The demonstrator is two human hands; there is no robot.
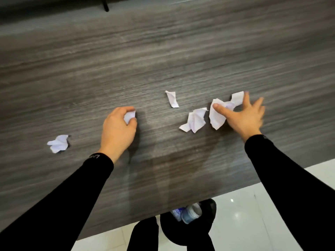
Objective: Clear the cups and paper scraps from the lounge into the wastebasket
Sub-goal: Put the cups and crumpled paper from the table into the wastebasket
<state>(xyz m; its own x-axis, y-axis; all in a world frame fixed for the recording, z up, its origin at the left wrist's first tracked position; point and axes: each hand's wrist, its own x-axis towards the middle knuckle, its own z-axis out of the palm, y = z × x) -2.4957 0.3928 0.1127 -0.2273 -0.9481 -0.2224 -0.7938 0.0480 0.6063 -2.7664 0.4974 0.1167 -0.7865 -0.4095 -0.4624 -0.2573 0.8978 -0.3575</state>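
My left hand (117,128) curls round a small crumpled white paper ball (129,116) on the dark wood-grain table (163,51). My right hand (244,116) lies spread over a crumpled paper scrap (217,116), thumb on top of it, fingers straight and blurred. More white scraps lie loose: one (195,120) just left of my right hand, a small one (172,99) further back, and one (59,143) at the left. Below the table's near edge stands a black wastebasket (208,225) with cups (190,213) inside it.
A white tiled floor (244,223) shows past the table's near right corner. My legs in dark trousers (143,236) stand beside the wastebasket. A thin black leg (105,5) of some furniture shows beyond the table's far edge.
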